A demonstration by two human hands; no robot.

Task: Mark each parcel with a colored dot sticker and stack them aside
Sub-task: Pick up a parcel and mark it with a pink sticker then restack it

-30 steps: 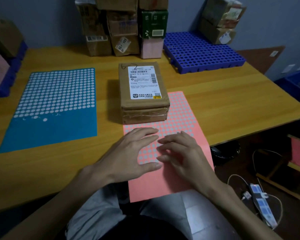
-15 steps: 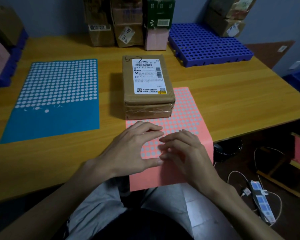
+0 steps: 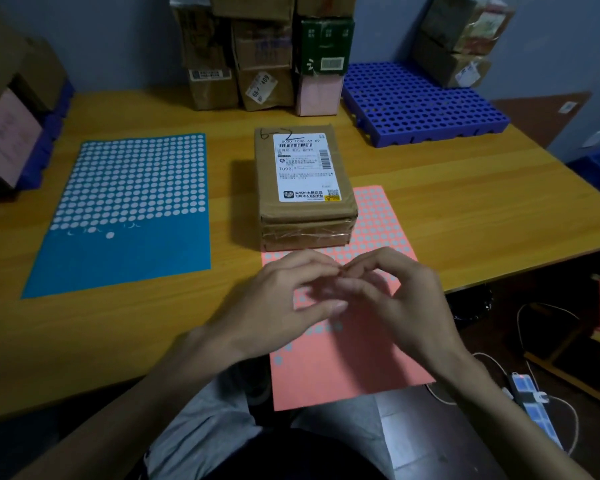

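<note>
At middle of desk (image 3: 465, 202), found brown cardboard parcel (image 3: 303, 216) lying flat, clear tape round near end, white shipping label (image 3: 305, 168) on top, "6-2" inked at far edge, near end overlapping pink sticker sheet (image 3: 354, 368). Held left hand (image 3: 278, 306) and right hand (image 3: 406, 299) curled above sheet, fingertips meeting; pinched item, if any, impossible to tell.

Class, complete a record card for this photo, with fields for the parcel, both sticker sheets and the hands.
pink sheet: overhangs table's near edge
parcel: brown box, label up, on pink sheet's far end
blue sheet: flat, left of parcel, apart
hands: left hand and right hand, fingertips meeting above pink sheet; anything held is unclear
</note>
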